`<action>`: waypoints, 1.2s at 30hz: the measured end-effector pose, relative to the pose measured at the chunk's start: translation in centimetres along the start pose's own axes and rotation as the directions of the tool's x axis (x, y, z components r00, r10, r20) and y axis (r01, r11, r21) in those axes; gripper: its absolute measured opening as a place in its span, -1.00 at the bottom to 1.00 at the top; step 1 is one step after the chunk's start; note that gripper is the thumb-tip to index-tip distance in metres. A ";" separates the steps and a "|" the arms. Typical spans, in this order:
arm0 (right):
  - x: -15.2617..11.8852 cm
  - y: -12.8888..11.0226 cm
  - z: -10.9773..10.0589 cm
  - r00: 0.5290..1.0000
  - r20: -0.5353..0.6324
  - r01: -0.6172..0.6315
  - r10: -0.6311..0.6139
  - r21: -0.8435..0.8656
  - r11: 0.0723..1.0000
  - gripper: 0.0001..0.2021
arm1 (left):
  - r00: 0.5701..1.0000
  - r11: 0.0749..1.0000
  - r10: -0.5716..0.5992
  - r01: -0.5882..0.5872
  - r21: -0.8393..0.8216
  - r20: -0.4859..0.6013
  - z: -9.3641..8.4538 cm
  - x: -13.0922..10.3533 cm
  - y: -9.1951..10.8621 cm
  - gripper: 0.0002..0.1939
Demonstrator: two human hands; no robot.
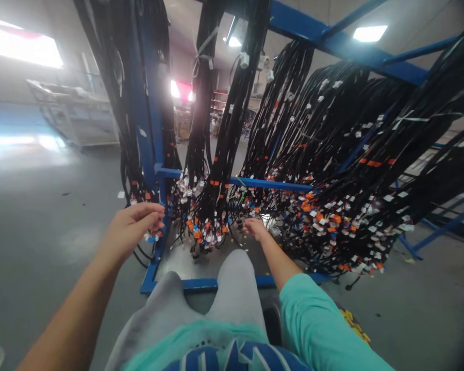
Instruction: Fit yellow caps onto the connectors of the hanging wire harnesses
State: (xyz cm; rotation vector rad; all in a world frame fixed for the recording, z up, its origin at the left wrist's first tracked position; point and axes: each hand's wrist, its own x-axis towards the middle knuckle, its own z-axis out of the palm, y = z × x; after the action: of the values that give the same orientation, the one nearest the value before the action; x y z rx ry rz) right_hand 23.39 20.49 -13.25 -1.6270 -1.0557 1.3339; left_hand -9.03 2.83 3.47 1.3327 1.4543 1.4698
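Note:
My left hand (137, 226) is at the left post of a blue rack, fingers bent and thumb drawn in close to them. Small connectors show just behind its fingertips; whether it pinches anything is too small to tell. My right hand (255, 228) is lower and nearer the middle, its fingers curled together beside thin black wires. What it holds, if anything, is hidden. Between the hands hangs a bundle of black wire harnesses (228, 139), ending in orange, white and blue connectors (204, 232). Another harness bundle (201, 103), tied with a white strip, hangs just left of it.
The blue rack (294, 184) has a crossbar in front and a metal base plate (185, 265). Thick harness bundles (332, 118) fill its right side. A pale cart (77, 113) stands at the far left. Something yellow (354, 325) lies on the floor at lower right.

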 end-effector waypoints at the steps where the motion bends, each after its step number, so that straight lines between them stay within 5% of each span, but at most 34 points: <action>1: -0.3 0.0 0.4 1.000 0.012 0.016 -0.016 -0.001 1.000 -0.76 | 1.000 1.000 -0.016 0.016 -0.011 -0.004 -0.1 -0.3 -0.1 -0.73; 10: 1.0 -1.6 3.6 0.981 0.029 0.192 -0.191 -0.084 0.978 -0.84 | 0.999 0.999 -0.043 0.043 -0.019 -0.001 -0.5 0.1 -3.2 -0.72; 20: 9.4 -3.4 7.2 0.894 -0.226 0.315 -0.388 -0.299 0.901 -0.61 | 0.974 0.974 -0.227 0.227 0.011 -0.001 -0.8 2.1 -8.8 -0.69; 27: 8.4 -0.8 9.6 0.787 -0.416 0.274 -0.456 -0.426 0.862 -0.70 | 0.958 0.958 -0.284 0.283 0.054 0.025 -0.1 3.5 -12.1 -0.65; 31: 7.6 -0.3 11.5 0.784 -0.298 0.375 -0.544 -0.472 0.798 -0.67 | 0.948 0.947 -0.316 0.313 0.068 0.043 0.8 3.9 -12.8 -0.66; 36: 8.1 -0.7 12.2 0.898 -0.066 0.367 -0.435 -0.434 0.823 -0.67 | 0.935 0.936 -0.349 0.345 0.066 0.069 1.7 4.0 -13.0 -0.71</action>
State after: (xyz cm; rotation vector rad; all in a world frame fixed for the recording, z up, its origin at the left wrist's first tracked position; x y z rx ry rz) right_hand 12.19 29.02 -17.34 -1.6455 -1.5547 0.7114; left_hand -10.96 9.06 -8.53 1.0817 1.5909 1.1433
